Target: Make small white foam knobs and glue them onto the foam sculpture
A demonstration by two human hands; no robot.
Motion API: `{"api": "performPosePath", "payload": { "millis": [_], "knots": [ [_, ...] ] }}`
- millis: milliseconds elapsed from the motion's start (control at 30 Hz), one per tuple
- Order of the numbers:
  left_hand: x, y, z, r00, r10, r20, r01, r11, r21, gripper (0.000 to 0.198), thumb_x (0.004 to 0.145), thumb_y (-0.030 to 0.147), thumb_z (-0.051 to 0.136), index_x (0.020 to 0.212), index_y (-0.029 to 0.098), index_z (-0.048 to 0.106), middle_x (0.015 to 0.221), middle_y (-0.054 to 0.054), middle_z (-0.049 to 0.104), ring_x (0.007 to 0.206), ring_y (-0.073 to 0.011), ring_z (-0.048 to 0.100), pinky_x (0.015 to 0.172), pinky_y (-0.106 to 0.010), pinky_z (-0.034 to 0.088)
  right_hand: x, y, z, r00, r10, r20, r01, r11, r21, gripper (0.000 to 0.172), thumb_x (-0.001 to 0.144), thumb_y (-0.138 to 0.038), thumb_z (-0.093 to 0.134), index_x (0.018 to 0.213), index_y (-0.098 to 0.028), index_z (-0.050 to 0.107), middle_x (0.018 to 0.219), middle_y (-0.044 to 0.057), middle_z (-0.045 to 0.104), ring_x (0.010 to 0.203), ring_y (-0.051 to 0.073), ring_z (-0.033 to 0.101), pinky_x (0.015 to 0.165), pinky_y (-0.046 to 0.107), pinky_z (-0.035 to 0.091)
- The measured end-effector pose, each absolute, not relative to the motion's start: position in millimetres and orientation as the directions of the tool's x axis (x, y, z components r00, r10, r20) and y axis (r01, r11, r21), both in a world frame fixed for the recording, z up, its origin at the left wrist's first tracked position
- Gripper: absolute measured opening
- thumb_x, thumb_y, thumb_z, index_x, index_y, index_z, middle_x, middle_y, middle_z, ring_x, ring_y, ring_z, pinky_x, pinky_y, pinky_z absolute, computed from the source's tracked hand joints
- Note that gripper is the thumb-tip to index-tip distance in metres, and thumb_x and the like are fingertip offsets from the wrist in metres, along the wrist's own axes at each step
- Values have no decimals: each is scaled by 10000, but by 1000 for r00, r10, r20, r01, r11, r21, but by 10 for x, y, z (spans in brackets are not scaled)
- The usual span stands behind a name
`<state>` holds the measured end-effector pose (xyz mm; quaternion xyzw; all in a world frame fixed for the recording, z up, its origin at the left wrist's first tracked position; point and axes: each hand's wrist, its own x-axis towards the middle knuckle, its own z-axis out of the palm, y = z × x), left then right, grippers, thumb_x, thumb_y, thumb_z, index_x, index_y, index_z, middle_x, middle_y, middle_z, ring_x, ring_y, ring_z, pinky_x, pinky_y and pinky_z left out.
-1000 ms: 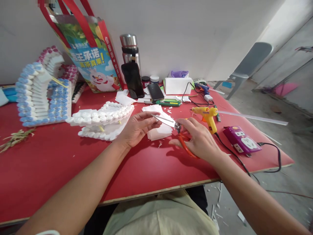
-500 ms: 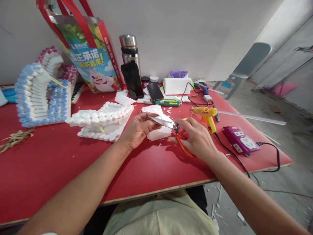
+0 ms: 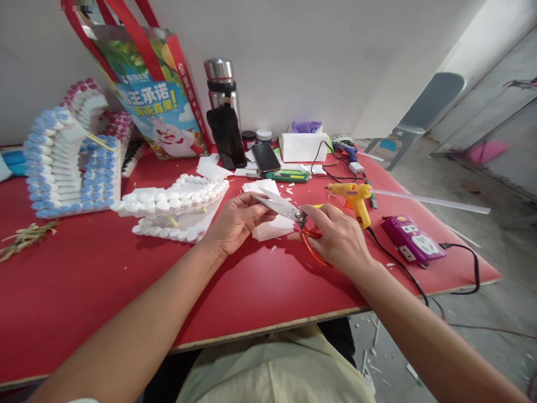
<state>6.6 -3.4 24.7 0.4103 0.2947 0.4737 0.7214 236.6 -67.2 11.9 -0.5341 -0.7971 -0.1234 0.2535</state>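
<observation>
My right hand is closed around the orange-and-yellow handles of a pair of scissors. The scissor blades stand apart and point left, towards my left hand. The thumb and fingers of that hand are pinched close to the blade tips, on what looks like a small piece of white paper, mostly hidden by fingers and blades. Beneath the scissors lies a pile of white paper pieces on the red table, with tiny scraps around it. Left of my left hand sits a white model of rolled pieces.
A yellow glue gun and a purple power strip with a black cord lie to the right. Behind are a green cutter, two phones, a steel flask and a shopping bag. Blue-and-white rolled models stand left.
The scissor blades are spread wider than before, and the upper blade now shows clearly. Both hands stay in nearly the same place.
</observation>
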Motion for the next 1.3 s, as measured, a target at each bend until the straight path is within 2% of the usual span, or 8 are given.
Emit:
{"api": "performPosePath", "payload": {
  "millis": [167,267,367,533,833,933,1167,1300],
  "knots": [
    [67,-42,278,371,926,-72,-402,230,886,149,693,166,863,817,141,784,817,-35,749,730,-122,692,816,-273,588,2369,-689,93,-287,785,549,913,397,-91,381,952,-463,586,1147,-156,702,787,63,641,620,165,519,543,285,309],
    [52,-47,282,366,928,-74,-414,234,880,215,692,181,871,894,155,802,813,-32,743,733,-129,701,791,-267,587,2377,-682,98,-210,817,537,876,401,-267,411,942,-498,600,1138,-151,697,729,37,622,599,149,516,561,274,348],
    [25,-44,284,404,913,-58,-410,237,881,285,735,193,849,1014,154,803,823,-31,733,776,-123,708,787,-224,580,2394,-658,116,-41,850,525,833,319,-452,429,896,-554,651,1084,-171,697,687,6,584,586,135,493,569,262,373],
    [6,-35,314,434,897,-80,-397,270,877,275,751,199,844,1019,152,803,811,-39,741,799,-121,717,804,-201,588,2441,-625,126,106,880,464,779,216,-589,496,843,-635,681,1101,-211,684,633,-42,462,557,125,413,551,262,368],
    [-6,-24,291,453,891,-29,-392,229,891,181,738,236,874,854,160,758,831,-40,752,606,-74,667,562,-148,546,2480,-597,83,101,894,436,728,232,-645,513,814,-632,720,1102,-211,672,647,-57,403,575,118,378,556,255,348],
    [2,-12,271,422,904,-64,-383,241,892,210,734,218,875,920,167,791,813,-50,759,645,-83,685,611,-147,563,2470,-606,68,77,893,443,728,253,-637,503,816,-612,727,1111,-208,673,667,-45,441,591,121,398,571,255,364],
    [21,7,252,396,906,-151,-386,313,868,293,704,94,850,991,144,812,1078,-92,779,829,-137,750,826,-200,617,2468,-633,69,55,900,433,735,257,-628,518,820,-628,716,1125,-213,662,678,-34,486,597,131,441,586,259,388],
    [27,5,250,363,920,-150,-394,298,869,304,699,115,860,998,138,812,965,-78,789,781,-135,748,820,-213,618,2458,-660,125,-60,906,418,739,322,-592,570,836,-622,706,1217,-208,615,794,9,579,671,156,519,643,273,436]
  ]
}}
